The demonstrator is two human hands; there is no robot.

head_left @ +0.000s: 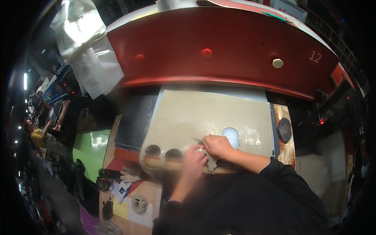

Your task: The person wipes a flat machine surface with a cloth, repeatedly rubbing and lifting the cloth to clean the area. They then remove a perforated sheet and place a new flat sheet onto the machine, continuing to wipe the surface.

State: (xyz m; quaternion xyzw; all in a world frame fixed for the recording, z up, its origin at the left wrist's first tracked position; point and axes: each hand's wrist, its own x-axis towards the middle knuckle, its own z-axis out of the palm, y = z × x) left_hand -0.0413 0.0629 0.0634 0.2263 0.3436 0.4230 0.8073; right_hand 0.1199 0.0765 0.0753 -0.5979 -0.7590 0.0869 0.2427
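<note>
Curling their fingers, hold unclear, both hands lie over a beige sheet before a red machine.

We have a smooth beige sheet lying flat before us, its nearer part cut with rounded holes, one showing pale blue beneath; another rounded outline marks it toward the right edge.

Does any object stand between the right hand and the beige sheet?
Nothing visible does. The right hand is at the beige sheet, close beside the left hand; the exact contact is too small to tell.
</note>
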